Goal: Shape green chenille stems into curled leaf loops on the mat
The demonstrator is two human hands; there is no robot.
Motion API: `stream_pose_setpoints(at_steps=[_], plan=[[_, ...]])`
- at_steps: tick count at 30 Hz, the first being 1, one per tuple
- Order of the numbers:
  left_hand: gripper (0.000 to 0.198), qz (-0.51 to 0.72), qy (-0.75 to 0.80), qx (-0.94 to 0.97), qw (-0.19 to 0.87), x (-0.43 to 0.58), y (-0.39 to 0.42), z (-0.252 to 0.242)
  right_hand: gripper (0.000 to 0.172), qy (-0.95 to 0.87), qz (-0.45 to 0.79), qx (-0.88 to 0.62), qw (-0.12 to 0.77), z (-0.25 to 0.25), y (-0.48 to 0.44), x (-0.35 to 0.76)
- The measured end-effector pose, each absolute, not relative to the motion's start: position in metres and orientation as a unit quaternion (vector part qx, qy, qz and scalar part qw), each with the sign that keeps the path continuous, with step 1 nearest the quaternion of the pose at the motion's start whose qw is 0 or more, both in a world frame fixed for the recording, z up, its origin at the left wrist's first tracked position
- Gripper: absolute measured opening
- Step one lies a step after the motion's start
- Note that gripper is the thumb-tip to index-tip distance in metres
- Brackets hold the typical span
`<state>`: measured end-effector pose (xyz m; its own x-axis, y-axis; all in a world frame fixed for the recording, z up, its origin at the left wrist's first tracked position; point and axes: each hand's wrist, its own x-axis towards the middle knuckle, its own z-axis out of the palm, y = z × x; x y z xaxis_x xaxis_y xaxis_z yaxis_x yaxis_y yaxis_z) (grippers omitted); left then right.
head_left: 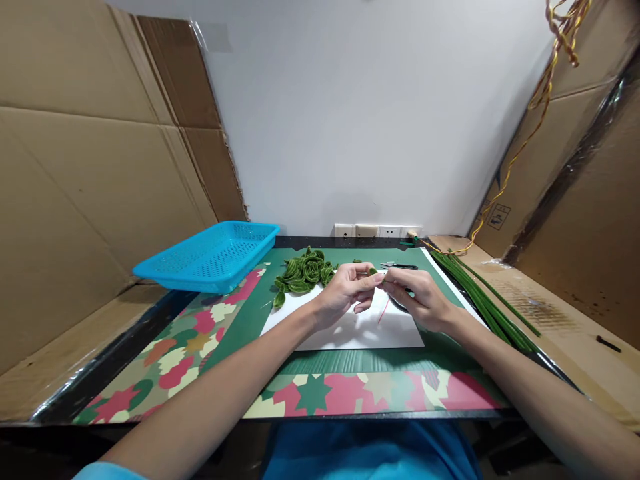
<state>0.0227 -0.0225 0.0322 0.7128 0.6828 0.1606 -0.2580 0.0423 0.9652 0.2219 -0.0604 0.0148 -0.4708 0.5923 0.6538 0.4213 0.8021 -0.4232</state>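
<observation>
My left hand (353, 287) and my right hand (417, 297) meet above a white sheet of paper (340, 337). Between the fingertips of both is a small piece of green pipe cleaner (373, 271), mostly hidden by the fingers. Left of my hands lies a pile of green pipe-cleaner leaves (305, 270), with one leaf (279, 300) at its near edge. Behind my right hand is a pair of scissors (400, 266), partly covered by that hand. A thin red line (384, 311) shows on the paper under my hands.
A blue perforated basket (210, 257) stands at the back left. Long green pipe cleaners (483, 300) lie on the right. Cardboard panels (100, 167) flank both sides, sockets (367, 231) line the wall, and a twisted yellow wire (515, 150) hangs at right.
</observation>
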Motion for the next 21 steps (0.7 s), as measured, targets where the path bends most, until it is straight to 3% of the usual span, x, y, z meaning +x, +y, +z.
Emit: stream_pose_setpoints(at_steps=[21], plan=[[0.033, 0.331, 0.166, 0.637, 0.676, 0.0197, -0.0236, 0.0310, 0.027, -0.846, 0.140, -0.300, 0.418, 0.0122, -0.0596, 0.2215]])
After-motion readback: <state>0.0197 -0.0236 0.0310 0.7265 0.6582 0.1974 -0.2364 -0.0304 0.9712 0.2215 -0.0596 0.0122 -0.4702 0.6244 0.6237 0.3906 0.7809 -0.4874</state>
